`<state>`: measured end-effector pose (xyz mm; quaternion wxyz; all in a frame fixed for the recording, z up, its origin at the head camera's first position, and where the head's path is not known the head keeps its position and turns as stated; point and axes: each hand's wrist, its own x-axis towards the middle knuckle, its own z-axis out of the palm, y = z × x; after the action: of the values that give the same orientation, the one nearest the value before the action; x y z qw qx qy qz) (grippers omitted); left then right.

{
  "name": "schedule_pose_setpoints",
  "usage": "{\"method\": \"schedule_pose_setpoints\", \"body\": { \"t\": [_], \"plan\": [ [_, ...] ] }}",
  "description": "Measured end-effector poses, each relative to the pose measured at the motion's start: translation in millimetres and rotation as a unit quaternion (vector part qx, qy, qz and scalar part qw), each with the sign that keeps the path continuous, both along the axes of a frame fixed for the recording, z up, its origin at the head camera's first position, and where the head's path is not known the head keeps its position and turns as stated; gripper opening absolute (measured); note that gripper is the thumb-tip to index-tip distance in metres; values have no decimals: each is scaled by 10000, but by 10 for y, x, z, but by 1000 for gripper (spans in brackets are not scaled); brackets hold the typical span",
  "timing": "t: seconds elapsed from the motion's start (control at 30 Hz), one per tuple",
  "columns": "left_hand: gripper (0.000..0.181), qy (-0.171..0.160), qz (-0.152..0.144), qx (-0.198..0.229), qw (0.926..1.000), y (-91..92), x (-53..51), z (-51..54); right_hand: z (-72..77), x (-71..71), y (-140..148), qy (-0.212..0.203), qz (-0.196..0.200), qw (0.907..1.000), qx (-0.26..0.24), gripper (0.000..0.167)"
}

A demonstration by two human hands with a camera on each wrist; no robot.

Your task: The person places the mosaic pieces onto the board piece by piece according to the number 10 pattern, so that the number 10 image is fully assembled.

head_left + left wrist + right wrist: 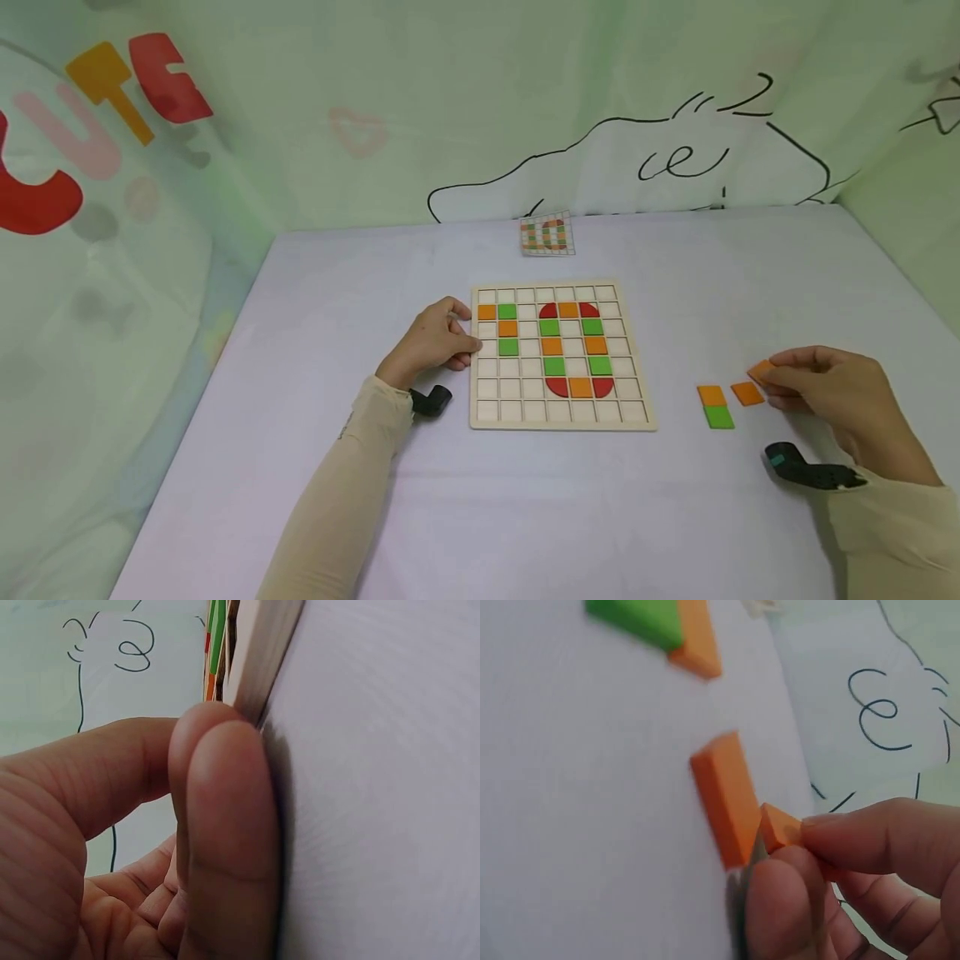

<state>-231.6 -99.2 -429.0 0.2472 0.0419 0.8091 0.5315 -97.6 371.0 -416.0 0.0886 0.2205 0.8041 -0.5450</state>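
A square wooden grid board (525, 412) lies on the table, holding orange, green and red tiles in some cells. At its left edge my left hand (431, 337) holds the rim with bent fingers. The left wrist view shows the thumb (232, 802) close against the board's side (259, 660). Off to the right, my right hand (840, 396) pinches an orange tile (781, 826) between thumb and fingers. Beside it lies another orange tile (747, 393). Farther left, an orange tile (711, 396) touches a green tile (718, 417).
A small pattern card (547, 234) lies behind the board, near the table's back edge. Printed fabric (487, 100) hangs behind the white table (562, 508). Each wrist carries a black camera, such as the right one (813, 473).
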Motion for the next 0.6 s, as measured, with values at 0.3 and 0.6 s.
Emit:
{"method": "schedule_pose_setpoints", "body": {
  "t": [0.3, 0.6],
  "plan": [
    [46, -6, 3, 63, 10000, -4, 3, 1, 89, -48, -260, 323, 23, 9847, -1711, 10],
    [46, 21, 2, 20, 10000, -4, 7, -3, 100, -212, -668, 188, 599, 9964, -570, 16]
  ]
}}
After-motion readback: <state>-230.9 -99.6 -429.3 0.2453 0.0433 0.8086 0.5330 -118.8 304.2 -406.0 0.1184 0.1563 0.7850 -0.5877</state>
